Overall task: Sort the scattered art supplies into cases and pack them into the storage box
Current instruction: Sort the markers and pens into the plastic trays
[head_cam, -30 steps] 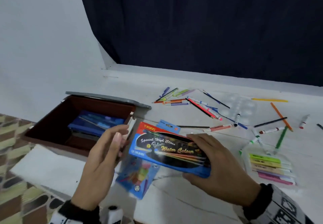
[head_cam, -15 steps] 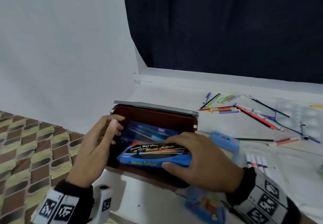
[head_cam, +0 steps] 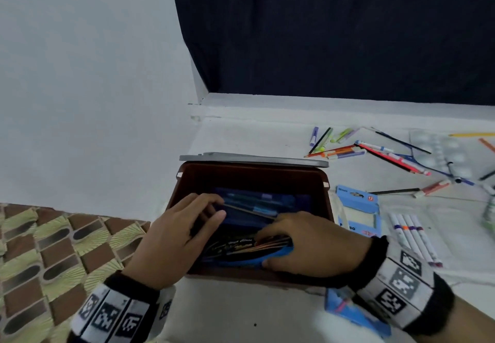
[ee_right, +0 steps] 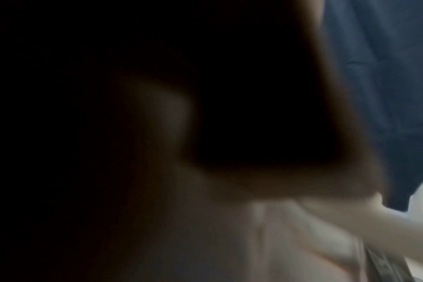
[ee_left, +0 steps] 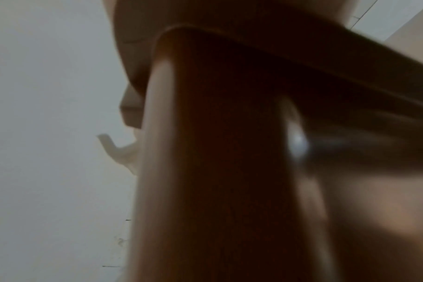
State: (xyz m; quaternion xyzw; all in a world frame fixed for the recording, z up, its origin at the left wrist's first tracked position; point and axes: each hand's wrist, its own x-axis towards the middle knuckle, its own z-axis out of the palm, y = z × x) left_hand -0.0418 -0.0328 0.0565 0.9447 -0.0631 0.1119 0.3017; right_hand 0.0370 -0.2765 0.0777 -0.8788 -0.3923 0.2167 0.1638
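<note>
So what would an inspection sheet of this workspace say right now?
Surface: white tabletop, against a white wall.
Job's things: brown storage box open, a blue case lying inside; watercolour box going in at the near side.
Clutter: loose pens and pencils scattered at the right; a clear palette; a blue marker pack and white markers beside the box.
Hands: right hand grips the watercolour box; left hand over the box's left rim, fingers relaxed, holding nothing seen.
Cables: nothing seen.
Surroundings: dark curtain behind; patterned mat at the left. Wrist views too blurred to add anything.
</note>
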